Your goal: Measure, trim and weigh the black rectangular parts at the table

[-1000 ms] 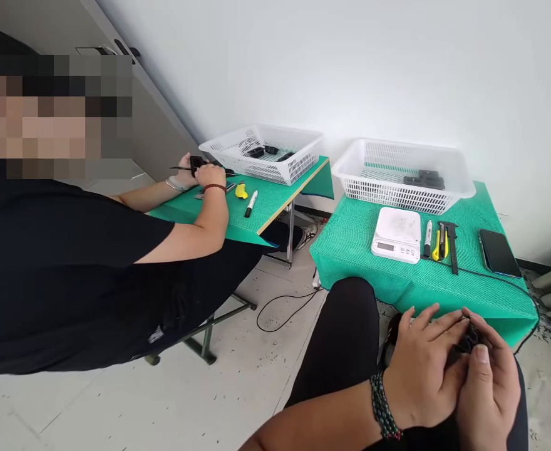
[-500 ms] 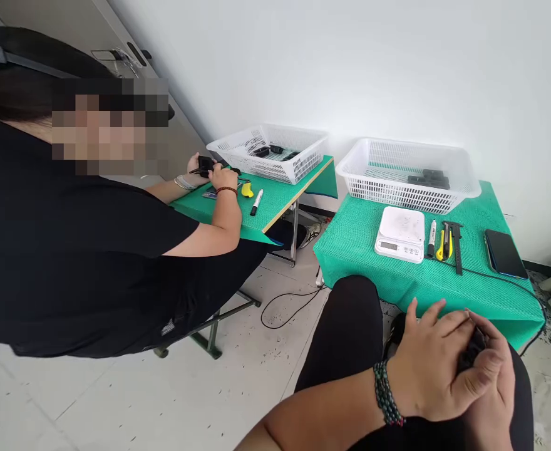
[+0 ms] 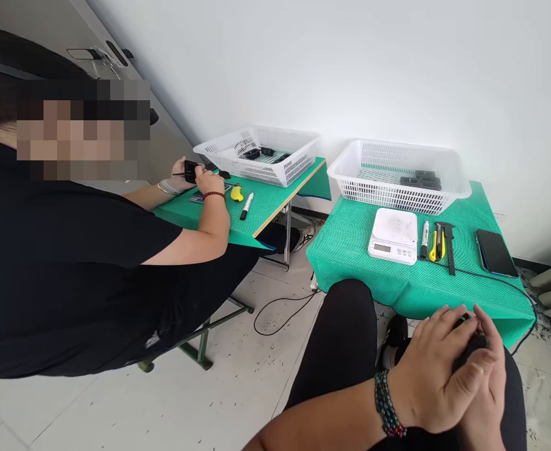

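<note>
Both hands are clasping a small black part [image 3: 473,346] over the lap: left hand [image 3: 432,376] wrapping over it, right hand [image 3: 484,394] cupping beneath, the green worktop [image 3: 397,282] lying just beyond them.

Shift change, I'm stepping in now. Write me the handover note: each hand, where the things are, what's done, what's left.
Left hand and right hand: both closed together on a small black part, held over the lap, mostly hidden by the grip.
Basket on the green table: a few black parts inside.
Scale: nothing on it; marker, yellow knife and phone beside it.
Done: cannot tell.
Left: the held part is not yet on the table.
</note>
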`<state>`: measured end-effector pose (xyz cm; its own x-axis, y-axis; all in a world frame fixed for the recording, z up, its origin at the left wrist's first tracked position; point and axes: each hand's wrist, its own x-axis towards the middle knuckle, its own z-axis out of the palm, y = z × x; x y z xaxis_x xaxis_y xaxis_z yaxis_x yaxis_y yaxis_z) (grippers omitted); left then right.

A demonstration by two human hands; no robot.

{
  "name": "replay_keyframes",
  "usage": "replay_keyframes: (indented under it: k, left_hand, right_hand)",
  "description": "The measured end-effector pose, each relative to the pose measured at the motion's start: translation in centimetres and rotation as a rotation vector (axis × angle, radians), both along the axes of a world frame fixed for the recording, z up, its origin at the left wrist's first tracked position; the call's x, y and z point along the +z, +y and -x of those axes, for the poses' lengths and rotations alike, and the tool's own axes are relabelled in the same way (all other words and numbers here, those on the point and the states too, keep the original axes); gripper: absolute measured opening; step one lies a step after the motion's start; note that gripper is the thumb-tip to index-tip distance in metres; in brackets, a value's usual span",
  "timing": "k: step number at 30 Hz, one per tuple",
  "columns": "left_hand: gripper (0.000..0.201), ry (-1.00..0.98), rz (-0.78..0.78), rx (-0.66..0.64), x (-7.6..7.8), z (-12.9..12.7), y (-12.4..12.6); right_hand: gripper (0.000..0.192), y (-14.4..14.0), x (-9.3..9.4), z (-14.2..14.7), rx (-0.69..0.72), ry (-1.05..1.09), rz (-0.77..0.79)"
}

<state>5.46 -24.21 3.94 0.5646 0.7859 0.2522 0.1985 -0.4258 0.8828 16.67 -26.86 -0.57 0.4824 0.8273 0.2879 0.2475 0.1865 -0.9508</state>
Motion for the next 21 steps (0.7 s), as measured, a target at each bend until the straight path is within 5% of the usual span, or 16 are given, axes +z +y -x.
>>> replay_keyframes:
  k: [3, 9, 13, 17, 21]
  left_hand:
    - [0.071, -0.089, 0.004, -0.012, -0.2, 0.3, 0.9]
    - [0.066, 0.002, 0.176, 0.039, -0.9, 1.2, 3.2]
    - [0.066, -0.146, 0.306, 0.079, -1.4, 1.4, 4.0]
    - [0.071, -0.231, 0.464, 0.069, -1.4, 1.6, 2.7]
    - [0.079, -0.233, 0.427, 0.045, -1.0, 1.8, 0.3]
  right_hand:
    - [0.070, -0.2, -0.1, 0.7, -0.060, -0.071, -0.011]
    - [0.069, -0.8, -1.1, 1.4, 0.053, -0.424, -0.102]
    - [0.063, -1.2, -1.3, 2.3, 0.115, -0.488, -0.165]
    - [0.061, -0.9, -1.3, 2.1, 0.128, -0.437, -0.175]
    - [0.060, -0.3, -0.7, 1.2, 0.101, -0.318, -0.122]
